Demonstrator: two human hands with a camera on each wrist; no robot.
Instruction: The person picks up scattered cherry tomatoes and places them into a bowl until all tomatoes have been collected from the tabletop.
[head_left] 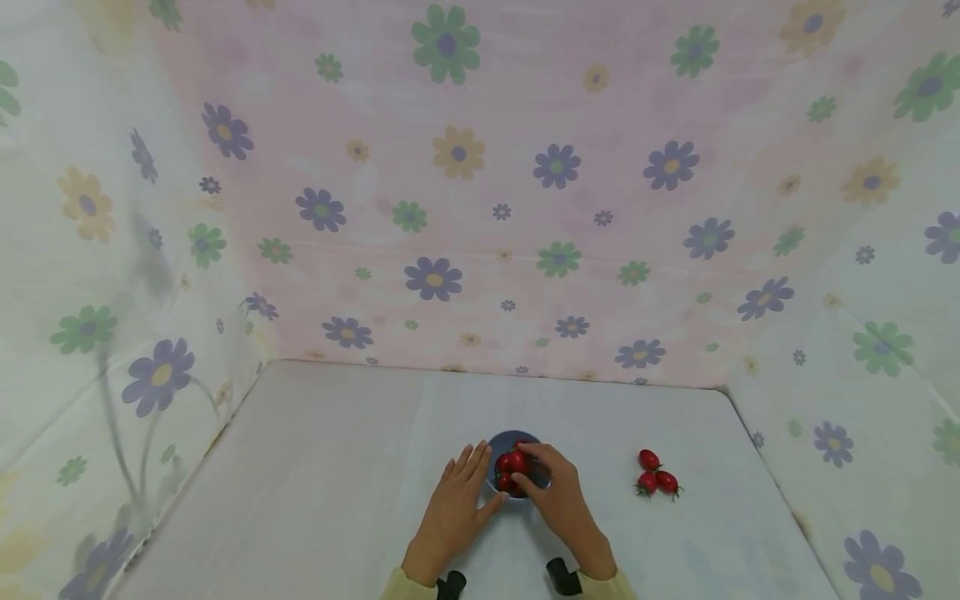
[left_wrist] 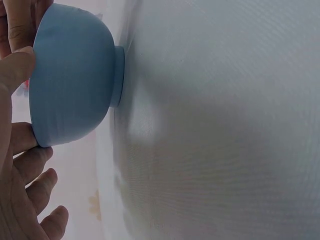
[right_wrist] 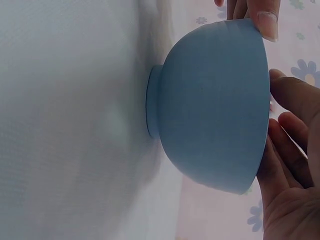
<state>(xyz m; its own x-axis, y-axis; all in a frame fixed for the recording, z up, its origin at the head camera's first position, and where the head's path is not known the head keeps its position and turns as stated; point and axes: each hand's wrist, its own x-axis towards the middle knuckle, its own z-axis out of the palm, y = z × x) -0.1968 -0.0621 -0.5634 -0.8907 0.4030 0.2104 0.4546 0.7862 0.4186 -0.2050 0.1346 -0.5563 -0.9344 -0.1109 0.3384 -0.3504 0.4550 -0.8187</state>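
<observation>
A small blue bowl (head_left: 542, 481) stands on the white tabletop with several red cherry tomatoes (head_left: 503, 482) inside. My left hand (head_left: 453, 512) lies along the bowl's left side, fingers straight. In the left wrist view, its thumb (left_wrist: 19, 67) and forefinger (left_wrist: 24, 137) touch the rim of the bowl (left_wrist: 75, 75). My right hand (head_left: 558, 496) reaches over the right rim and pinches a cherry tomato (head_left: 518, 462) between thumb and fingers. From the right wrist camera, the bowl's wall (right_wrist: 215, 105) hides most of the tomatoes, and the right hand (right_wrist: 292, 165) shows above the rim.
Three more cherry tomatoes (head_left: 666, 481) with green stems lie together on the table, right of the bowl. Flower-printed cloth walls (head_left: 495, 333) enclose the white tabletop (head_left: 337, 467) at the back and both sides.
</observation>
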